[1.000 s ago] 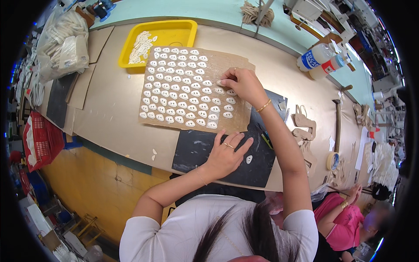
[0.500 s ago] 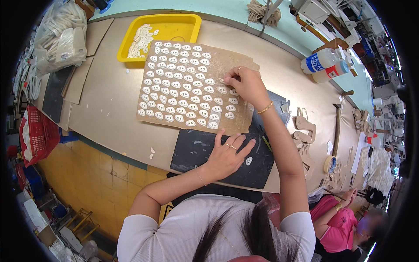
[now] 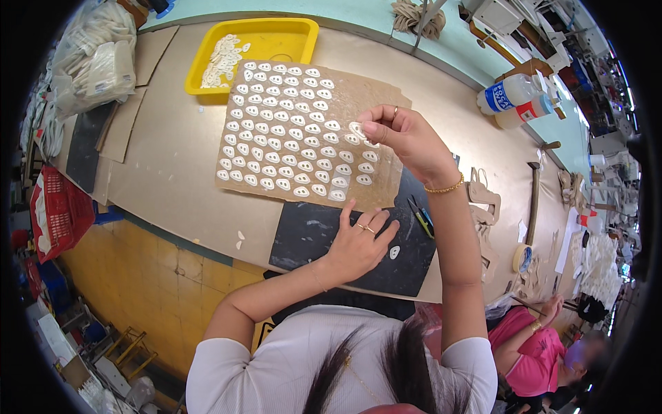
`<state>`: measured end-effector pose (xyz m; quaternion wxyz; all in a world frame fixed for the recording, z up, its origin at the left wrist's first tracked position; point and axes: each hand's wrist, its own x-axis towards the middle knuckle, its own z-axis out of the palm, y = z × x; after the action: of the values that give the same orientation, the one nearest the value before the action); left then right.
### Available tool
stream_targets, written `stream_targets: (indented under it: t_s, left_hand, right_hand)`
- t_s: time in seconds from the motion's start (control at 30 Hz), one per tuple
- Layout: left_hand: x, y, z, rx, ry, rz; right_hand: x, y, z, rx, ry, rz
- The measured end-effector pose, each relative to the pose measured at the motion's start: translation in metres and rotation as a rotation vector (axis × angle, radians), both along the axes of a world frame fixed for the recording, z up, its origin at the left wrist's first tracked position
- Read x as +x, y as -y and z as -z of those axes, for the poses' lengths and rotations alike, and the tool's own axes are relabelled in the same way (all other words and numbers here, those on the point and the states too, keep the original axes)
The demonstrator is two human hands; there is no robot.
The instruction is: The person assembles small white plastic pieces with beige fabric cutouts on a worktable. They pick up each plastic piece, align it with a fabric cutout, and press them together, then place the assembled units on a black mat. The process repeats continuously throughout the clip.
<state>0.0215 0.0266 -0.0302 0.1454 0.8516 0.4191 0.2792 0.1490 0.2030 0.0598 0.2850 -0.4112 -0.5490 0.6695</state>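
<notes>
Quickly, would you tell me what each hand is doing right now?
Left hand: open, fingers spread flat on the dark sheet.
Right hand: raised, pinching one small white piece.

Left hand (image 3: 360, 241) pressed flat, palm down, fingers spread, rings on two fingers, forearm angled in from lower left. Right hand (image 3: 400, 134) raised, thumb and forefinger pinched together, wrist braceleted, forearm near vertical.
</notes>
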Motion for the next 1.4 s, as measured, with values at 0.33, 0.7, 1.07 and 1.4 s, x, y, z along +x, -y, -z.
stream_targets:
  t_s: [0.33, 0.7, 1.07, 1.4]
  left_hand:
    - [0.0, 0.0, -0.002, -0.019, 0.016, -0.011]
    - [0.0, 0.0, -0.001, -0.012, 0.02, -0.014]
    - [-0.001, 0.0, 0.001, -0.02, 0.019, -0.006]
    - [0.001, 0.001, 0.001, -0.012, 0.012, -0.008]
  right_hand:
    - [-0.001, 0.008, -0.008, 0.094, 0.077, 0.043]
    - [-0.007, 0.002, 0.002, 0.34, 0.382, 0.118]
    - [-0.013, -0.02, 0.035, 0.398, 0.69, 0.01]
    - [-0.017, -0.015, 0.046, 0.634, 0.891, 0.018]
